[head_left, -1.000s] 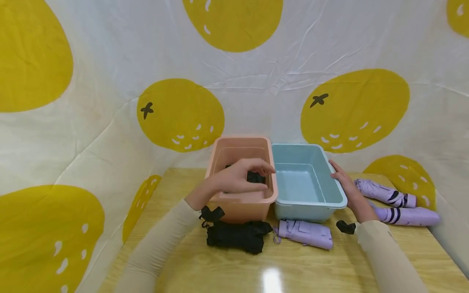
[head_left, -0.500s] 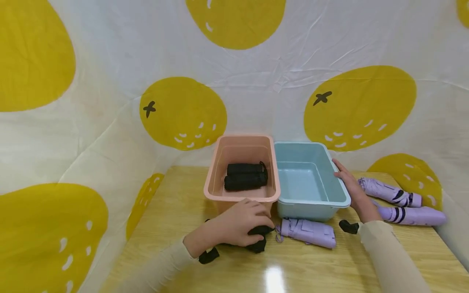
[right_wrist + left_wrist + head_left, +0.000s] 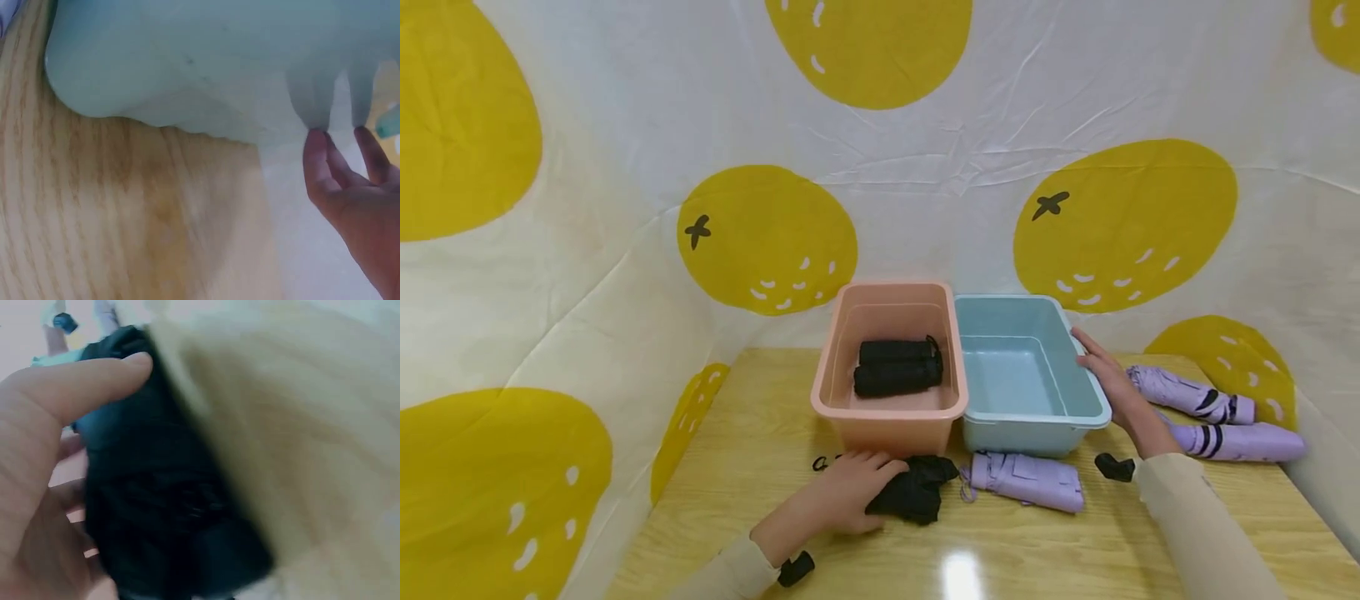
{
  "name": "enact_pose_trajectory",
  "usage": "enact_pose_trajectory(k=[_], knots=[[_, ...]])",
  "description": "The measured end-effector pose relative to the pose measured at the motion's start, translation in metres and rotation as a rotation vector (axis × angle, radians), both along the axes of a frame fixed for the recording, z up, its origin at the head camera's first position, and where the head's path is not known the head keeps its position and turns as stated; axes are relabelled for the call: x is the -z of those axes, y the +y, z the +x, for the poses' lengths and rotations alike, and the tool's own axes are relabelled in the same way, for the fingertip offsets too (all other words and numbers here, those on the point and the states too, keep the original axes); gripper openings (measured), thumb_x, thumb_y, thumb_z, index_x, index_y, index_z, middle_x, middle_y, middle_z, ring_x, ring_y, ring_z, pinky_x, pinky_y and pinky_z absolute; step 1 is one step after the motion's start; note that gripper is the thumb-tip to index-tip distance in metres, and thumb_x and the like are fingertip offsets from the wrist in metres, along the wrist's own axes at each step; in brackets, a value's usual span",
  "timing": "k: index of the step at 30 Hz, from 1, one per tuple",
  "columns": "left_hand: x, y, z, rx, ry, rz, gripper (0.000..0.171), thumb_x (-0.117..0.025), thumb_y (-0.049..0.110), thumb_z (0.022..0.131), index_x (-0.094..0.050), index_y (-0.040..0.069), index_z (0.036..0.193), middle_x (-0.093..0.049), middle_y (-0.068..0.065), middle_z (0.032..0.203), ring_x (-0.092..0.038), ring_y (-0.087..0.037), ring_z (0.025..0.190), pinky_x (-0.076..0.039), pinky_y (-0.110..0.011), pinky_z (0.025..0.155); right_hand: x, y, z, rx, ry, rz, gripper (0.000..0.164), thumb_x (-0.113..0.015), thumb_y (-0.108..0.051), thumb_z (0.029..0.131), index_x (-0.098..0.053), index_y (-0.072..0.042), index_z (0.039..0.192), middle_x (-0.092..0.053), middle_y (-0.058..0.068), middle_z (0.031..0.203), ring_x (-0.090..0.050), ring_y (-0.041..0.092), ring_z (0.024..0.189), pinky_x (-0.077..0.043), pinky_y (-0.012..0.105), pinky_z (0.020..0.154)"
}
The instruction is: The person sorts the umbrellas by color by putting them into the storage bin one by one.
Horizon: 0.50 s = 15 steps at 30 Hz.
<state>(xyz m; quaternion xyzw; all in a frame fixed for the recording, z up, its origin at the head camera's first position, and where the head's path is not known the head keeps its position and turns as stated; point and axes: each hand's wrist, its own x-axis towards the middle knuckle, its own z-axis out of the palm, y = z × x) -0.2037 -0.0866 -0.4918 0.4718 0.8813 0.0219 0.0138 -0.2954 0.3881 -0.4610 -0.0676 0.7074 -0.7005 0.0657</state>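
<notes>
A black folding umbrella (image 3: 913,490) lies on the table in front of the peach bin (image 3: 889,413). My left hand (image 3: 848,493) holds its left part, and in the left wrist view the thumb (image 3: 106,380) lies across the black fabric with the other fingers along the far side. My right hand (image 3: 1112,385) is at the right side of the light blue bin (image 3: 1033,419). Its fingertips (image 3: 317,140) touch the bin's outer wall in the right wrist view. Two black folding umbrellas (image 3: 898,377) lie side by side inside the peach bin.
A lilac folding umbrella (image 3: 1027,480) lies before the blue bin. Two more lilac umbrellas, one plain-ended (image 3: 1255,442) and one patterned (image 3: 1187,395), lie on the table at the right. Patterned white cloth (image 3: 917,225) stands behind the bins.
My left hand has come down from above the peach bin to the black umbrella in front, then shifted left along it. The right hand stays at the blue bin.
</notes>
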Motion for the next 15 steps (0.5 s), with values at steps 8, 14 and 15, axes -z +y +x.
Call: enact_pose_trajectory(k=[8,14,15], knots=[[0.017,-0.012,-0.011,-0.035,-0.016,0.073,0.077,-0.075,0.049,0.080,-0.040,0.028,0.145,-0.048,0.002,0.137,-0.047,-0.017,0.123,-0.040,-0.041,0.101,-0.009,-0.008,0.002,0.032,-0.014,0.000,0.059,-0.041,-0.029,0.106,-0.013,-0.031,0.157,0.003,0.013,0.162,-0.030,0.031,0.132,-0.051,0.029,0.083],[0.023,-0.022,-0.015,0.002,-0.078,0.149,0.073,-0.075,0.051,0.080,-0.043,0.033,0.143,-0.049,0.004,0.135,-0.051,-0.017,0.117,-0.044,-0.041,0.095,-0.006,-0.007,0.007,0.063,-0.054,-0.030,0.057,-0.040,-0.029,0.106,-0.014,-0.033,0.157,0.001,0.013,0.162,-0.031,0.030,0.131,-0.051,0.028,0.083],[0.025,-0.025,-0.016,0.003,-0.087,0.157,0.072,-0.074,0.052,0.080,-0.044,0.033,0.143,-0.049,0.005,0.135,-0.052,-0.016,0.116,-0.045,-0.040,0.094,-0.005,-0.007,0.008,0.066,-0.055,-0.039,0.057,-0.041,-0.028,0.106,-0.015,-0.033,0.157,0.001,0.013,0.162,-0.035,0.027,0.129,-0.051,0.029,0.083]])
